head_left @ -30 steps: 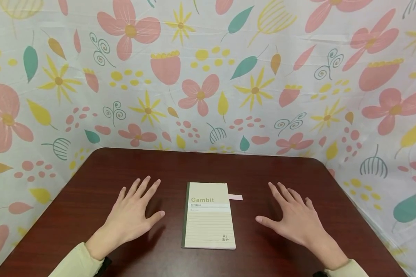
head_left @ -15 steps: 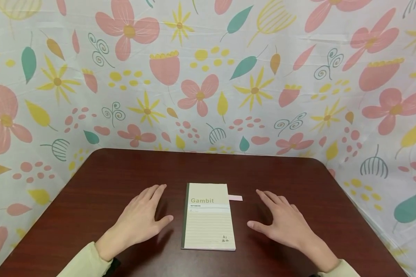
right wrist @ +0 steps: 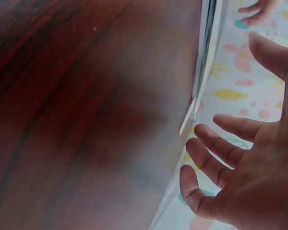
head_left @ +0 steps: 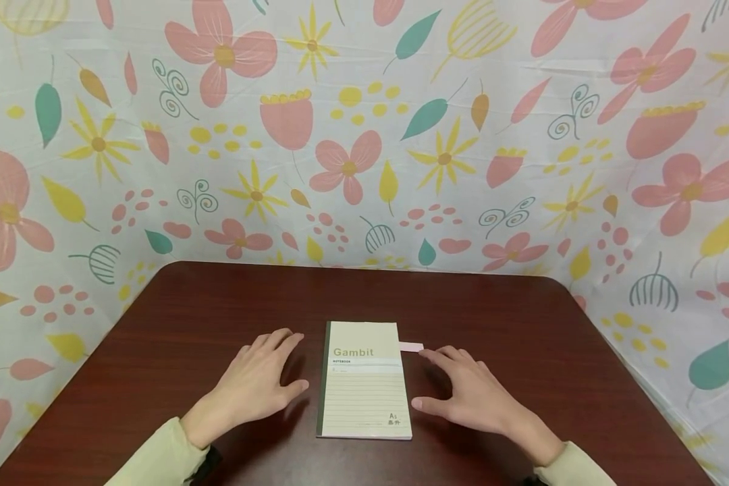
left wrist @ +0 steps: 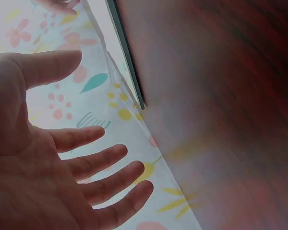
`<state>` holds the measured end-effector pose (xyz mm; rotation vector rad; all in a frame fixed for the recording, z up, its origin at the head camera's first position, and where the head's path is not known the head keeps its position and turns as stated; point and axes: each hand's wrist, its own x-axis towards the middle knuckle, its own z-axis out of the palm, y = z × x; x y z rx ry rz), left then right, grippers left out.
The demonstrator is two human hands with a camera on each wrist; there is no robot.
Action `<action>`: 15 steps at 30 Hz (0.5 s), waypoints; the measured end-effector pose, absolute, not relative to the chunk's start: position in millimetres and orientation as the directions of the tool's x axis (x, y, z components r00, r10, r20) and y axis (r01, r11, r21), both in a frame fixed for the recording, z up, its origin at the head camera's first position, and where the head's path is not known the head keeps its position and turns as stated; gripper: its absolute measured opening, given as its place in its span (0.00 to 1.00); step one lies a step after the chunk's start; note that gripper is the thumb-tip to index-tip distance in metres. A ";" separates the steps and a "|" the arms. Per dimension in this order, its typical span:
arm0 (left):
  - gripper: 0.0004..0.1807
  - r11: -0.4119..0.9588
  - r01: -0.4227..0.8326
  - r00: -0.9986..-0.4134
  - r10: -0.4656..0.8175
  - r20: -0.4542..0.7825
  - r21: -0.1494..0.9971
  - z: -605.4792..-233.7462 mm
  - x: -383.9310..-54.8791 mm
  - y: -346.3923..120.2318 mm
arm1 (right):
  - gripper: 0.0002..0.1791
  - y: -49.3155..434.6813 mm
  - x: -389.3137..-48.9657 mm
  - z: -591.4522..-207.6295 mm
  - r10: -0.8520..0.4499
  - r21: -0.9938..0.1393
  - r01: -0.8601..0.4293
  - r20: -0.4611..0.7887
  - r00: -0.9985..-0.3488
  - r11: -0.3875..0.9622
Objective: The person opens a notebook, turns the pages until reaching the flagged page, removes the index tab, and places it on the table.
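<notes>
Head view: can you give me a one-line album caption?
Left hand and right hand flank a closed notebook, its pink tab sticking out, on a dark red table.

The head camera looks far and downward from above the near side of the table (head_left: 237,293), set back enough to take in the left hand (head_left: 252,381), the right hand (head_left: 470,390) and the patterned cloth (head_left: 364,101) beyond. Each wrist camera sits close by its own hand and looks in low, rolled sideways: the left one faces right, the right one faces left. All three views, I notice, share the notebook (head_left: 364,388), edge-on for the wrists, which each catch the opposite hand too.
</notes>
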<state>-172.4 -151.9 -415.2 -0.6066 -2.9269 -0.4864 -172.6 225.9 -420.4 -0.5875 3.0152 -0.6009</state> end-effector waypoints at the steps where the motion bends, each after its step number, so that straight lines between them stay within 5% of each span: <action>1: 0.41 0.870 0.405 -0.913 0.370 0.172 0.283 -415.7 -173.3 -152.0 | 0.48 224.7 -173.2 -421.0 -0.372 -0.372 -0.366 0.060 -0.926 0.853; 15: 0.41 0.870 0.399 -0.917 0.377 0.129 0.289 -423.6 -185.2 -147.9 | 0.45 210.5 -183.5 -430.0 -0.421 -0.380 -0.390 0.003 -0.907 0.839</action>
